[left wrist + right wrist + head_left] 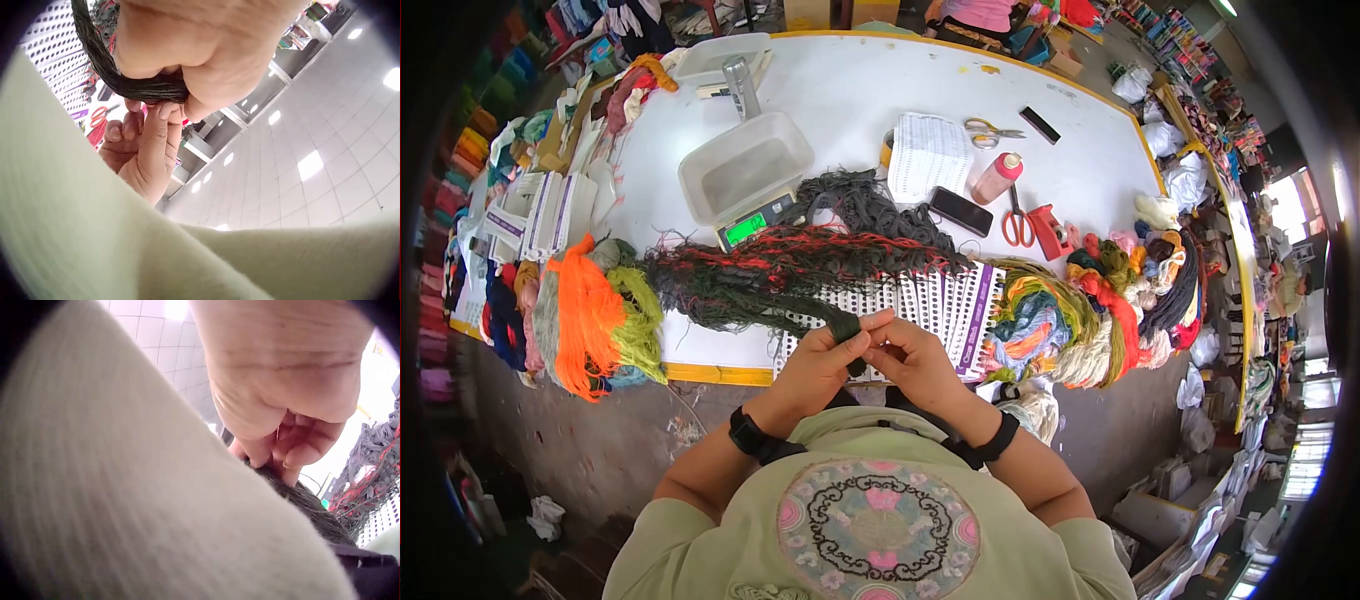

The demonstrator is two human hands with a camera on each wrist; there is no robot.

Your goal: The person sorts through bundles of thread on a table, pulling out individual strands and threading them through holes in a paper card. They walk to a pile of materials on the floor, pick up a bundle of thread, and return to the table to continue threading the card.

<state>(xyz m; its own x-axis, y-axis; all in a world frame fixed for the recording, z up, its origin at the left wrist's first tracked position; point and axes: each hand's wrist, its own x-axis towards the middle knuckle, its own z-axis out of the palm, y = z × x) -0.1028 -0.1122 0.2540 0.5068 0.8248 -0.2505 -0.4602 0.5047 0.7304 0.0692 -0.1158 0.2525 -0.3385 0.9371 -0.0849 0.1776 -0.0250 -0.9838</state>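
Note:
A hank of dark green thread (840,322) curves down over the table's near edge. My left hand (820,362) grips its end, fingers curled round the bundle, as the left wrist view also shows. Fingertips of my right hand (922,365) meet the left ones there and pinch at the hank's end; the exact pinch point is hidden between the hands. In the right wrist view the dark strands (312,509) run below the curled right fingers. Behind the hands lies a heap of dark green and red threads (770,255), with charcoal yarn (860,205) beyond it.
White punched thread cards (930,310) lie under the yarn. Orange yarn (587,315) hangs at the left edge; multicoloured skeins (1115,305) are piled right. Farther back are a scale (755,222) with a plastic tub (745,165), a phone (960,211), red-handled scissors (1017,225) and a pink bottle (996,180).

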